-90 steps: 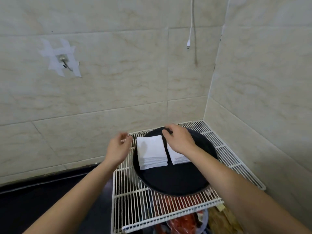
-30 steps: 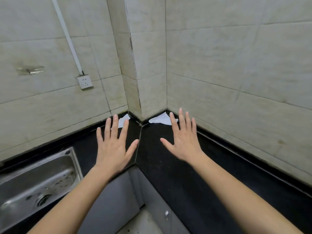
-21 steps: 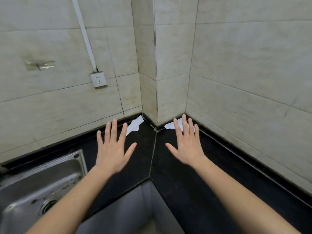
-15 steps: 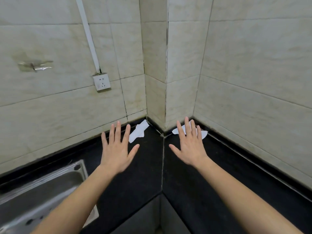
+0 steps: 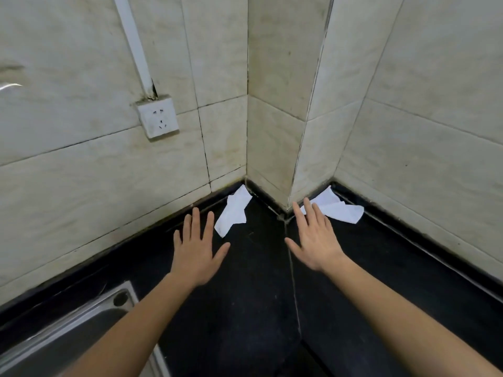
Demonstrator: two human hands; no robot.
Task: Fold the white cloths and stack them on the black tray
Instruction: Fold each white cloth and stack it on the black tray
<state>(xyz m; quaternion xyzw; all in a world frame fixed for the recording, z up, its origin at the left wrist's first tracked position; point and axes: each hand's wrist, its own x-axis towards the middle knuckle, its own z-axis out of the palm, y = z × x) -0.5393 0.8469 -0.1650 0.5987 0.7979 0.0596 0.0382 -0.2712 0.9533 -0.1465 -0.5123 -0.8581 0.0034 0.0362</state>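
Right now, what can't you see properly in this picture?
- Right crumpled white cloth: head view, near corner hidden behind right hand.
- Steel sink: cut off by the bottom-left edge.
- Black tray: outside the view.
- Shiny wall fitting: blurred, cut by the left edge.

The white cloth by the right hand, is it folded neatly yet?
No. The white cloth lies crumpled and uneven on the black countertop against the wall; the right hand is open, fingertips overlapping its edge.

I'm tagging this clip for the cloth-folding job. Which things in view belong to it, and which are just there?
Part of the job:
left white cloth, unfolded
right white cloth, unfolded
left hand, open
right hand, open

Just there:
wall socket
steel sink
black counter
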